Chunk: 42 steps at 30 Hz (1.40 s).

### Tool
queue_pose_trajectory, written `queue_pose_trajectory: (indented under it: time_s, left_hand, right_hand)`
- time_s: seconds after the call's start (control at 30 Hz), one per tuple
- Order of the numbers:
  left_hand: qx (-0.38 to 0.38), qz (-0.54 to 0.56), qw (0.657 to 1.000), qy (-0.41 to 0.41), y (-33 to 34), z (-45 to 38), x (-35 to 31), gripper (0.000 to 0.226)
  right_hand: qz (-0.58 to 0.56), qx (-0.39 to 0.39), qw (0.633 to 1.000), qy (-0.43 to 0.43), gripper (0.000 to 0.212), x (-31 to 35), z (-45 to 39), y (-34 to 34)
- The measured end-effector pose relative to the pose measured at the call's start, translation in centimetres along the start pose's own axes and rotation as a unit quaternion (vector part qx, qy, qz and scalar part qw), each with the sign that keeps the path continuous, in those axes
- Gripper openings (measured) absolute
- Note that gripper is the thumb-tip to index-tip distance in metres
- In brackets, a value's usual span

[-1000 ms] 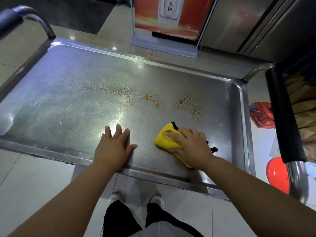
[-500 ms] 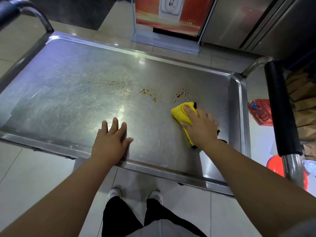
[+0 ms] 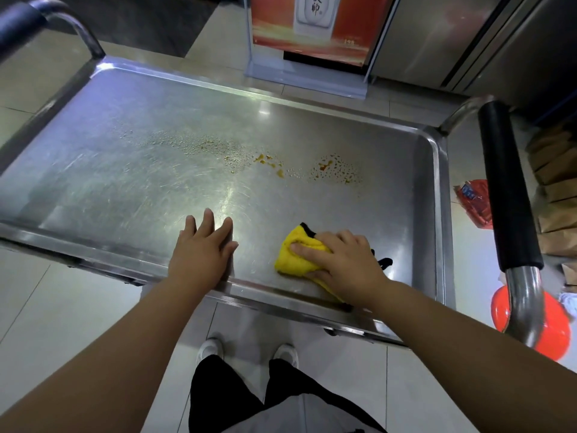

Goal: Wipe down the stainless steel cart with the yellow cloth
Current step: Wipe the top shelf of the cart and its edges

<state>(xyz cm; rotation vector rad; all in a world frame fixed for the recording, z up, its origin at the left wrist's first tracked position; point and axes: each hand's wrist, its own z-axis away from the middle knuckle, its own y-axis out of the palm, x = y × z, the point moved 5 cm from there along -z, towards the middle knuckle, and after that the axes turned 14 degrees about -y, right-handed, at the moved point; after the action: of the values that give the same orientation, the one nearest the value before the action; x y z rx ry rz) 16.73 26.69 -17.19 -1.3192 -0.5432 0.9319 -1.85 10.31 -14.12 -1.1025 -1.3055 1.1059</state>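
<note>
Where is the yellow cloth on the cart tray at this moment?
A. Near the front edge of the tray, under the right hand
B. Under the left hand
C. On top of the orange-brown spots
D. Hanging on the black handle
A: the yellow cloth lies near the front edge of the tray under the right hand, apart from the orange-brown spots.

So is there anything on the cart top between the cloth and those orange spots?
Nothing visible: bare steel lies between the cloth, under the right hand, and the spots. The left hand rests off to the side.
</note>
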Motion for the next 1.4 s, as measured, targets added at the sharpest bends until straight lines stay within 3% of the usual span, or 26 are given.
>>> queue_pose_trajectory:
  time_s: [0.17, 0.23, 0.37, 0.57, 0.7, 0.8, 1.03, 1.1, 1.2, 1.4]
  left_hand:
    - [-0.025, 0.016, 0.999, 0.027, -0.3, 1.2, 0.0, 0.032]
    - [-0.037, 0.010, 0.998, 0.045, -0.4, 2.0, -0.2, 0.035]
    - [-0.038, 0.021, 0.998, 0.041, 0.3, 3.2, 0.0, 0.031]
    - [-0.035, 0.017, 0.999, 0.029, 0.5, 3.2, 0.1, 0.036]
    - [-0.042, 0.017, 0.998, 0.030, 0.7, 3.3, 0.1, 0.032]
    - [-0.033, 0.026, 0.999, 0.020, 0.8, 3.3, 0.1, 0.032]
    - [-0.005, 0.030, 1.000, 0.002, 1.0, 3.5, 0.5, 0.037]
    - [0.001, 0.028, 1.000, -0.001, 1.0, 3.5, 0.5, 0.038]
    - [0.008, 0.017, 1.000, -0.003, 1.1, 3.4, 0.6, 0.039]
    - [0.003, 0.012, 1.000, 0.010, 0.8, 3.6, 0.3, 0.040]
  right_hand:
    - [-0.006, 0.035, 0.975, 0.219, 0.053, -4.0, -0.2, -0.4]
    - [0.000, 0.035, 0.968, 0.247, 0.054, -4.0, -0.4, -0.7]
    - [0.013, 0.040, 0.977, 0.210, 0.053, -2.1, -0.6, -0.6]
    - [-0.002, -0.018, 1.000, -0.003, 0.039, 3.2, 0.3, 0.6]
    - [-0.010, -0.021, 0.997, -0.069, 0.048, 3.3, 0.6, 0.9]
    - [-0.001, -0.016, 0.999, -0.047, 0.044, 2.0, -0.2, 0.5]
    - [-0.001, 0.026, 0.972, 0.233, 0.053, -3.6, -2.5, -0.6]
    - [0.000, 0.026, 0.964, 0.264, 0.055, -3.7, -2.8, -0.5]
    - [0.016, 0.028, 0.970, 0.240, 0.053, -2.1, -2.8, -0.6]
    - [-0.013, -0.020, 0.999, 0.040, 0.040, 3.0, -0.5, 0.5]
